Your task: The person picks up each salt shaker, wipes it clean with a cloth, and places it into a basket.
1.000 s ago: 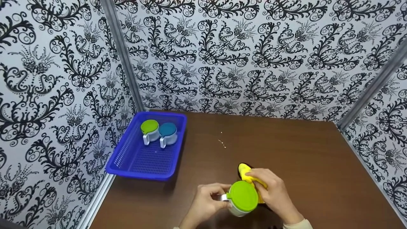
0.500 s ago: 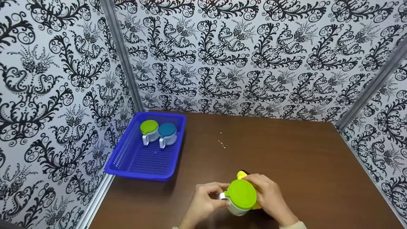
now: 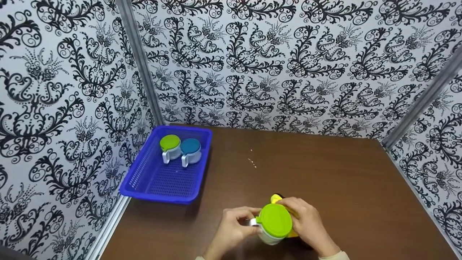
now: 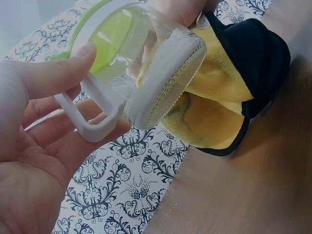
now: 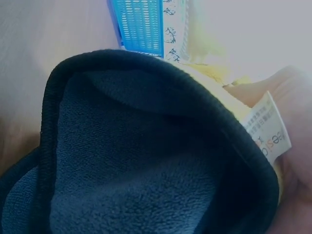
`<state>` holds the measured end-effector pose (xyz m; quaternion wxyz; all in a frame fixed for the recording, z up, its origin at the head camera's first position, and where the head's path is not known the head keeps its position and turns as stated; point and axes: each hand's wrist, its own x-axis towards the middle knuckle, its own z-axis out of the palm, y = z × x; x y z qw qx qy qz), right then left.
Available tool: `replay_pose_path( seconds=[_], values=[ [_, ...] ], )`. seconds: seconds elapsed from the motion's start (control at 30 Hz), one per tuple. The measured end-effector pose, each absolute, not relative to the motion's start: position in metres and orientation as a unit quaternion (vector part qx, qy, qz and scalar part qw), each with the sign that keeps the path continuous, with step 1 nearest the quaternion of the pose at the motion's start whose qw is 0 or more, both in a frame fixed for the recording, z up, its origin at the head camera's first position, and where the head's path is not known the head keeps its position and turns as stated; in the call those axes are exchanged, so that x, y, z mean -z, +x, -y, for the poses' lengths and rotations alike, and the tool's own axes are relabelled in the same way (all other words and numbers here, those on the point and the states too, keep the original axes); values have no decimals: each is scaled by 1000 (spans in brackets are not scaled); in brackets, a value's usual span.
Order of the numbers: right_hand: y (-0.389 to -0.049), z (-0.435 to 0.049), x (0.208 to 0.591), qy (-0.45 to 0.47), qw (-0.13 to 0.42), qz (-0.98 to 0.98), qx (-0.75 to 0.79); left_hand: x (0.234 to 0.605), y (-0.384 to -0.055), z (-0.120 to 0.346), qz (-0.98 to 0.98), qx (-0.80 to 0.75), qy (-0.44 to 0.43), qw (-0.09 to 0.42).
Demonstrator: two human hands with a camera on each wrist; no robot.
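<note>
My left hand (image 3: pixel 231 227) pinches the white handle (image 4: pixel 95 131) of a clear seasoning jar with a round green lid (image 3: pixel 276 221), low in the middle of the head view. The jar is held tilted, its clear base facing the left wrist camera. On its other side, my right hand (image 3: pixel 306 224) grips a cleaning cloth, yellow on one face and dark on the other (image 5: pixel 131 146), and holds it against the jar. In the left wrist view the cloth (image 4: pixel 214 63) hangs in folds beside the jar's base. The lid partly hides the right fingertips from the head camera.
A blue plastic basket (image 3: pixel 158 198) stands at the left of the brown table (image 3: pixel 325 169). Inside it are a green-lidded jar (image 3: pixel 170 144) and a blue-lidded jar (image 3: pixel 191 148). Small pale crumbs (image 3: pixel 252 163) lie mid-table. Patterned walls (image 3: pixel 252 72) enclose the back and sides.
My right hand has shifted slightly left and toward me with the cloth, so less yellow shows past the jar. The left hand and jar have barely moved.
</note>
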<state>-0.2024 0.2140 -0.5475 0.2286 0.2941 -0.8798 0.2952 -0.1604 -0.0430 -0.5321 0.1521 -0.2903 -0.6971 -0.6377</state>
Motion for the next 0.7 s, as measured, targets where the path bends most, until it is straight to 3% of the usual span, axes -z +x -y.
replay_pose_path(
  seconds=[0.3,0.53,0.7],
  values=[
    [-202,-221,538,269,263,879,-292,556,-170,42,701,644,-273,139],
    [-200,-230,522,228,320,868,-302,529,-156,43,698,642,-278,155],
    [-196,-228,516,240,296,861,-338,527,-157,44,692,651,-264,164]
  ],
)
